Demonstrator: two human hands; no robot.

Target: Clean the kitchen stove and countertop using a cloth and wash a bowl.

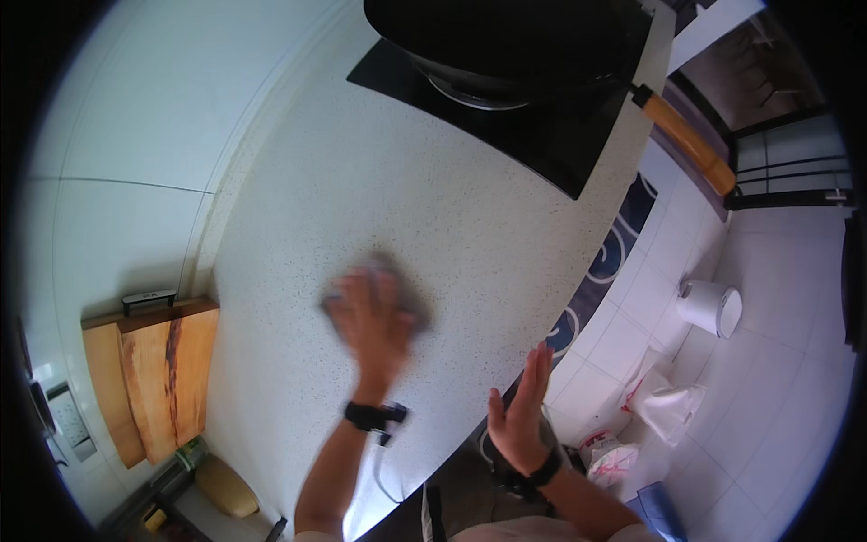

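My left hand [372, 315], blurred, lies on top of a dark cloth [416, 308] on the speckled pale countertop [460, 237]. The palm faces down, and whether the fingers grip the cloth cannot be made out. Just off the counter's front edge, my right hand [521, 423] is raised with its fingers extended and nothing in it. Dark straps circle both wrists. Beyond the hands, a large black wok [515, 40] with a wooden handle [687, 139] rests on the black cooktop [542, 146].
Wooden boards [152, 379] stand against the tiled wall at the left. A sink or tray area with a yellowish oval item [223, 484] is at the lower left. On the floor at the right are a white bin [708, 308], plastic bags [660, 400] and a patterned mat [603, 261].
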